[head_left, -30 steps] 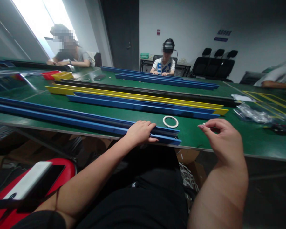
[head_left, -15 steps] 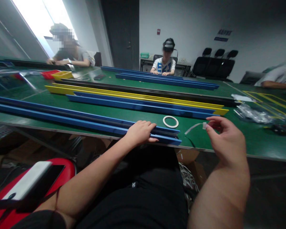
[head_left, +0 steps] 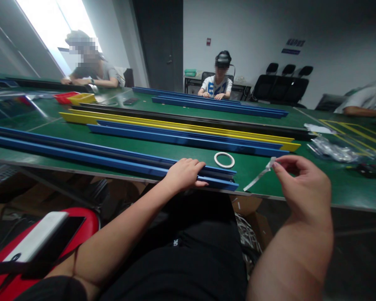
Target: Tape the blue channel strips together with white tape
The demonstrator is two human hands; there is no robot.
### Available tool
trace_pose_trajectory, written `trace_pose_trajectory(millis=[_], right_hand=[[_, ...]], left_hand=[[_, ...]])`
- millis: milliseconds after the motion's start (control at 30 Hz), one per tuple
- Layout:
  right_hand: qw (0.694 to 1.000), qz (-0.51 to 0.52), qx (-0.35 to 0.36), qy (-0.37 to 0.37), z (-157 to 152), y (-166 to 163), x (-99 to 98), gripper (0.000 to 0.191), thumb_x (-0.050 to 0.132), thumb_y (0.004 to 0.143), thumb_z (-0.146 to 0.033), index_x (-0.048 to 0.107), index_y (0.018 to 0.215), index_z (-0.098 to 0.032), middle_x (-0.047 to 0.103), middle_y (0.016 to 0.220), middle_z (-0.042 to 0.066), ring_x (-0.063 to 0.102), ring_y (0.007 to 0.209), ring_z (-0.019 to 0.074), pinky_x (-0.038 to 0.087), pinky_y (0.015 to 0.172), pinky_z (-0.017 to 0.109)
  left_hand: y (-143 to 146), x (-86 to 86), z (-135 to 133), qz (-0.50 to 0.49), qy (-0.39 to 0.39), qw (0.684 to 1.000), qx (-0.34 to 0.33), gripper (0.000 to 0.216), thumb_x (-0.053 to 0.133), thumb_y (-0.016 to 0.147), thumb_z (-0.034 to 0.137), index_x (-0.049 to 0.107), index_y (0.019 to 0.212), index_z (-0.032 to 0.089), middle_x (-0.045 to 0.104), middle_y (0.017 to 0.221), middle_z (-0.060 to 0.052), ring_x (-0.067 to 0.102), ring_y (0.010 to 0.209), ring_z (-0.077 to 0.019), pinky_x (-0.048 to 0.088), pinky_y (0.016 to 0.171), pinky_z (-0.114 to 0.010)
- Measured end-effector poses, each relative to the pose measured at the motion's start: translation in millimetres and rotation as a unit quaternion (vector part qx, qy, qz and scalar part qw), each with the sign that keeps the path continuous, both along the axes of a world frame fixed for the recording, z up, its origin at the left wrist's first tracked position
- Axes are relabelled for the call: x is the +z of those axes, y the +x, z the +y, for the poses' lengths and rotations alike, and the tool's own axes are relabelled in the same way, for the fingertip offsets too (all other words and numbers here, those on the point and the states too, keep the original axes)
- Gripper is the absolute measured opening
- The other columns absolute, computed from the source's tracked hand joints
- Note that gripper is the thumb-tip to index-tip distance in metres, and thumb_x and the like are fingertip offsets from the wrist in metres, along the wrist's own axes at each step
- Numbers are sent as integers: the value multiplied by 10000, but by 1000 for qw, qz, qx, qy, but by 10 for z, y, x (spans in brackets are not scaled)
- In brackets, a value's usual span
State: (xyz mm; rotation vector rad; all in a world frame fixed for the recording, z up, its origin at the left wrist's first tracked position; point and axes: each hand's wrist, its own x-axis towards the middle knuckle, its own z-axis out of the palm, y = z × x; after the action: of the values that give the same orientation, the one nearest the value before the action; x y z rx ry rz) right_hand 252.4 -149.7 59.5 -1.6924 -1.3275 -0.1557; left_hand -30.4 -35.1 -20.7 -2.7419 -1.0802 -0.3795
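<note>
Green table (head_left: 332,184) fills the view. Blue rails (head_left: 81,154) run along its near edge, left to centre. Left hand (head_left: 183,174) lies flat on rails' right end, fingers together. Right hand (head_left: 303,184), near right, pinches w/ thumb & forefinger. Tape ring (head_left: 224,160) lies just past rails' end. Strip (head_left: 257,179), white, is in that pinch and slants down-left to the table's near edge.

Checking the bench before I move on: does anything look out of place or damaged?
Nothing stands out. The blue rails lie straight and parallel under the left hand, the tape roll lies flat on the table, and the right hand pinches a white strip hanging loose.
</note>
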Motion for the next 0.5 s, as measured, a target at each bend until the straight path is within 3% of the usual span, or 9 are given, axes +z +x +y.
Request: trace_pose_trajectory(millis=[267,500], right_hand=[[998,20,-39,33,-13,9,-13,299,617,865,-481,718,941,-210,673,791,29,583,666,166,405,612,288],[1000,4,-22,-17,-15,2,9,370,583,878,-533,696,833,-184,587,636,-1,485,550,140,327,539,273]], left_hand=[[2,2,1,1,-6,1000,2,697,607,791,696,516,1284,212,660,1081,-94,623,1019,-275,423,871,-372],[15,3,-5,3,-7,1000,4,687,599,789,705,525,1266,217,660,1068,-92,622,1011,-275,420,868,-372]])
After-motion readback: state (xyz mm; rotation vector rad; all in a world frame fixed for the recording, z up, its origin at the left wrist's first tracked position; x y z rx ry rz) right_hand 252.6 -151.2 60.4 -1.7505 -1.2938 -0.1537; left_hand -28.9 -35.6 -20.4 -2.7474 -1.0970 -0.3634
